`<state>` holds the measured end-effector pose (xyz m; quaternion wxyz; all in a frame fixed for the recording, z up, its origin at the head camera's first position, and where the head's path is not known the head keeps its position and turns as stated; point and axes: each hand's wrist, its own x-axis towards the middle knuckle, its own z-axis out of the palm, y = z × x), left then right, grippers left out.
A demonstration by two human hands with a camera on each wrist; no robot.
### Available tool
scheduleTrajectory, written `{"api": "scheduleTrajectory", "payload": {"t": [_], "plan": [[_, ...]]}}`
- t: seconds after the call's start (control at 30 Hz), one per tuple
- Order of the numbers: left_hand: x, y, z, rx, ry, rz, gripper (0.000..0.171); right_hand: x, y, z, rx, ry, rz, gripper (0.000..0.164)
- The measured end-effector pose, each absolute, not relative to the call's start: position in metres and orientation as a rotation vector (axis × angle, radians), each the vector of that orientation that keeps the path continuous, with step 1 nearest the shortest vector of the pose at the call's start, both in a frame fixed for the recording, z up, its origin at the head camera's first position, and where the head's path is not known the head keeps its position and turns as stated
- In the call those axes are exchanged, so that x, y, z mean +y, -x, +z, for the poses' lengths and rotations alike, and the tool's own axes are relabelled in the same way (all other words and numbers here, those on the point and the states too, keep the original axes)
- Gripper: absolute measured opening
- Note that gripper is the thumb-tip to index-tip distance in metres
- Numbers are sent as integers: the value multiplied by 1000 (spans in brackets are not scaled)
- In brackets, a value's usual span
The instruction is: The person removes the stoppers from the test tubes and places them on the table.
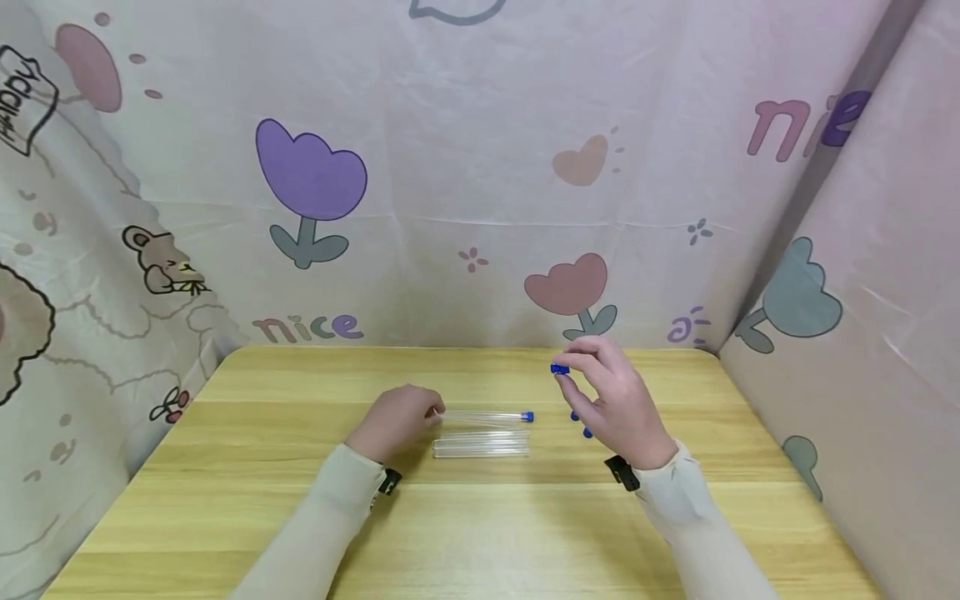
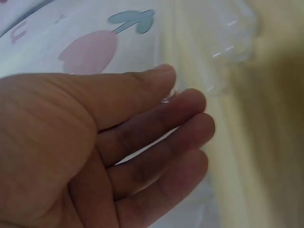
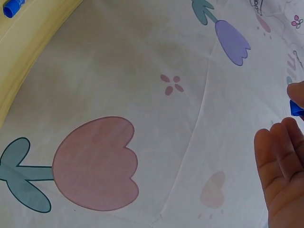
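Note:
My left hand (image 1: pixel 396 423) pinches the near end of a clear test tube (image 1: pixel 480 415) between thumb and fingertips. In the left wrist view only a small glint shows between the thumb and fingers of the left hand (image 2: pixel 137 137). A blue cap (image 1: pixel 528 417) is at the right end of that tube or one beside it; I cannot tell which. Raised above the table, my right hand (image 1: pixel 618 404) pinches another blue cap (image 1: pixel 559 368), partly seen as a blue cap (image 3: pixel 297 108) in the right wrist view. Several clear tubes (image 1: pixel 480 447) lie side by side just in front.
Loose blue caps (image 1: pixel 587 432) lie on the wooden table (image 1: pixel 480 533) beneath the right hand. A blue cap (image 3: pixel 12 7) also shows on the table edge in the right wrist view. A printed cloth (image 1: pixel 465 167) hangs behind and along both sides.

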<state>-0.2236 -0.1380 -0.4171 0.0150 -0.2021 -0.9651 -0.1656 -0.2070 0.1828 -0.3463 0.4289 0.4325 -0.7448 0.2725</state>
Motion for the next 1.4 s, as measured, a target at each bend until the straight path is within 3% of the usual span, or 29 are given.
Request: {"api": "scheduleTrajectory", "payload": {"t": [0.37, 0.77, 1.1, 1.4], "plan": [[-133, 228, -435, -2997, 668, -518, 5, 182, 205, -344, -1860, -1094, 702, 23], [-139, 229, -438, -2988, 688, -598, 12, 178, 206, -347, -1898, -1098, 712, 22], [-161, 218, -378, -2734, 519, -645, 26, 179, 205, -353, -2001, -1076, 714, 20], [-160, 197, -342, -2515, 634, -649, 32, 180, 206, -357, -2095, -1025, 720, 22]]}}
